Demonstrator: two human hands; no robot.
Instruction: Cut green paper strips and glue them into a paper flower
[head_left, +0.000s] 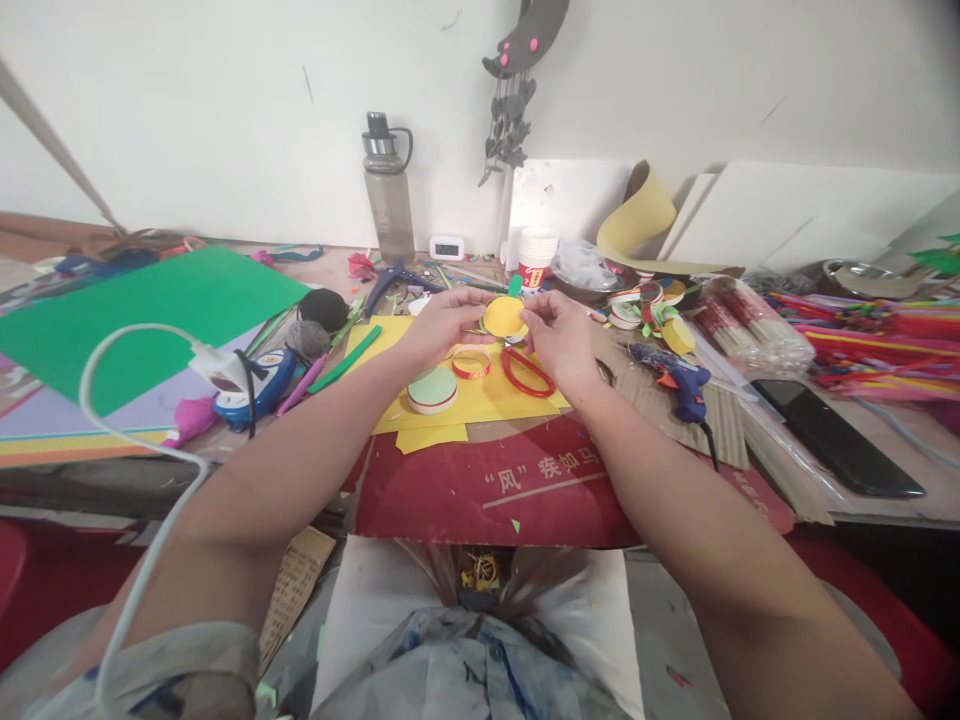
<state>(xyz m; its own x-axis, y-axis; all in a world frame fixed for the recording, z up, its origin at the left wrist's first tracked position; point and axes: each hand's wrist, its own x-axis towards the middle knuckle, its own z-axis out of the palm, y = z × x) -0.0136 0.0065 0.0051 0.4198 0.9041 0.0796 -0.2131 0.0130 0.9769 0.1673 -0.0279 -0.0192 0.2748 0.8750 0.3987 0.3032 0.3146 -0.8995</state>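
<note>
Between my two hands is a round yellow disc (505, 317) with a green piece (516, 286) at its upper edge. My left hand (456, 325) has its fingers closed on the disc's left side. On the right side, the fingertips of my right hand (556, 332) pinch the rim. Below the hands lie red-handled scissors (527, 386), their blades largely hidden. A red and gold ring (471, 375) rests left of them on yellow paper (491, 402). Further left sits a round white-sided piece (431, 388) with a pale green top.
Red cardboard (480, 500) lies under the yellow paper. To the right are a blue glue gun (688, 390) and a black phone (836, 437). Green sheets (157, 320) and a blue-and-white device (259, 388) with a white cable lie left. A water bottle (390, 205) and paper cups (536, 255) stand behind.
</note>
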